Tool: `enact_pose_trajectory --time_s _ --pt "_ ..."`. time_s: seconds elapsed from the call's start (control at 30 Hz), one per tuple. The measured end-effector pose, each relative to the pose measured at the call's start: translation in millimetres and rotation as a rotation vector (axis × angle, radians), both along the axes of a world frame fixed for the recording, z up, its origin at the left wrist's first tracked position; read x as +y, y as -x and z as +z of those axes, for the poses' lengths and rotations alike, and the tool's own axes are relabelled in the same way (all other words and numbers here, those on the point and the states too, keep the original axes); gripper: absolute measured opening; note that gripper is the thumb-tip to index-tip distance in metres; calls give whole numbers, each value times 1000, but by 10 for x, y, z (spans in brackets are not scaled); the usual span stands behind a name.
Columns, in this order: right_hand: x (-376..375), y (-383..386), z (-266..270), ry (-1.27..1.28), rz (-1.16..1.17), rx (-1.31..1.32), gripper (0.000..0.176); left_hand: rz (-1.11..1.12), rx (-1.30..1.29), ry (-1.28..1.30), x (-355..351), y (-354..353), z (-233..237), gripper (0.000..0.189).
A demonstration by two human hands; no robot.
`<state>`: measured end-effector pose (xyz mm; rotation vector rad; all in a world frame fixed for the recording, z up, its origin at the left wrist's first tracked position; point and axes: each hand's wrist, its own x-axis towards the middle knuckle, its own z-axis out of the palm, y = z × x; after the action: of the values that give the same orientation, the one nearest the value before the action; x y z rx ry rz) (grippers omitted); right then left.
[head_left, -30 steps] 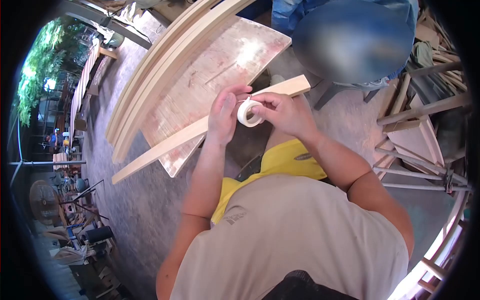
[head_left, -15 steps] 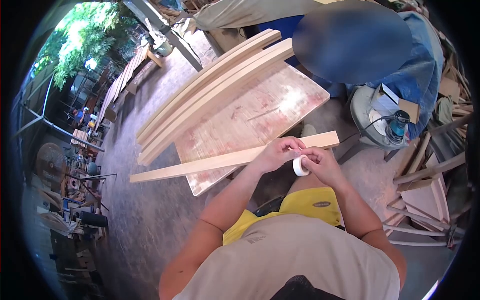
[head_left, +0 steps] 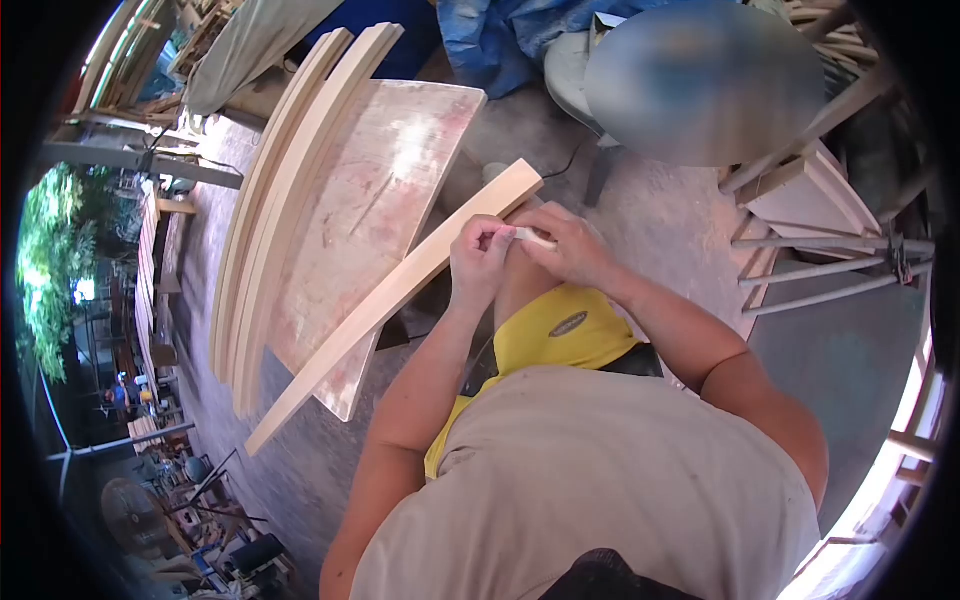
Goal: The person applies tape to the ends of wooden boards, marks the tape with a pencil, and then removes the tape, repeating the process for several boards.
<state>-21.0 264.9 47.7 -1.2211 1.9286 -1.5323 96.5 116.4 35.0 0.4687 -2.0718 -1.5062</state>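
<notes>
My left hand [head_left: 484, 258] has its fingers curled and pinched at the near end of a small white roll of tape [head_left: 535, 238]. On the other side, my right hand [head_left: 570, 245] holds the roll between thumb and fingers. The two hands are close together above my knee. Right beside them runs a light wooden bar [head_left: 420, 275], lying at a slant across the near edge of a stained board [head_left: 360, 190]. Whether a strip of tape is pulled off is too small to tell.
Several long curved wooden pieces [head_left: 285, 190] lie along the board's left side. At the upper right are a grey round stool [head_left: 570, 80] and a blue tarp [head_left: 490, 45]. Metal bars [head_left: 815, 270] and wooden parts stand at the right; a fan [head_left: 133, 510] is at lower left.
The view has turned, so the board and bars now appear steeper and further left. Both hands remain at the tape roll, which now shows edge-on instead of its round face.
</notes>
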Motion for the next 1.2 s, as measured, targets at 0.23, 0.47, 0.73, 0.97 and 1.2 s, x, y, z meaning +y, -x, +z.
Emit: enact_pose_trajectory --time_s 0.23,0.47,0.73,0.97,1.2 --pt "48 322 -359 27 -149 281 15 -57 -57 41 60 242 -179 13" --pt "-118 689 -548 -20 -182 320 10 155 -226 59 -103 262 -89 18" --pt "-205 781 -637 -73 -179 566 12 -78 -361 725 -356 555 5 86" --pt "-251 737 -670 -56 -201 540 12 -117 -618 698 -346 764 19 89" --pt "-247 748 -635 -68 -233 567 13 -82 -633 742 -350 792 -22 84"
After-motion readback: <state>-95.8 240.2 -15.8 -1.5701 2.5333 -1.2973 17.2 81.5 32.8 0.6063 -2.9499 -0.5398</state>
